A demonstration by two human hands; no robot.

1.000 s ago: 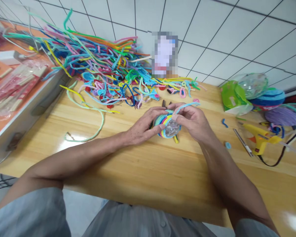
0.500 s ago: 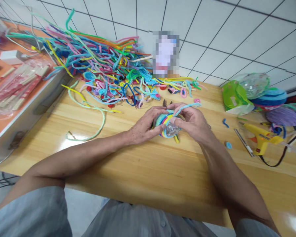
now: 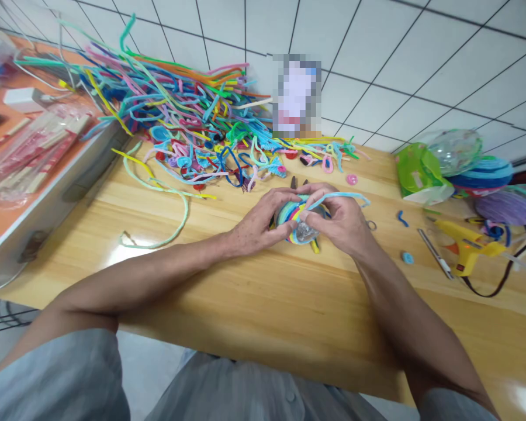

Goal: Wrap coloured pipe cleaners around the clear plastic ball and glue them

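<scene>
Between my hands sits a small round, clear plastic piece [image 3: 305, 232], its side wound with rows of blue, yellow, pink and green pipe cleaners. My left hand [image 3: 260, 222] wraps round its left side, thumb pressed on the coloured rows. From the right, my right hand [image 3: 339, 223] pinches a light blue pipe cleaner [image 3: 348, 195] against the top of the winding; the loose end sticks out to the right over the knuckles. Under the piece lies a tool, partly hidden, with dark tips [image 3: 293, 182] and a yellow handle [image 3: 316, 246].
A tangled heap of pipe cleaners [image 3: 193, 111] lies along the back wall, by a blurred-out upright phone-like object [image 3: 296, 96]. At right are a yellow glue gun [image 3: 464, 245], a utility knife [image 3: 435, 254] and a green packet [image 3: 421, 172]. An orange tray [image 3: 9, 216] with wrapped chopsticks borders the left.
The light blue pipe cleaner's free end has swung to the right and down, now curving over my right hand. Both hands stay on the wound piece.
</scene>
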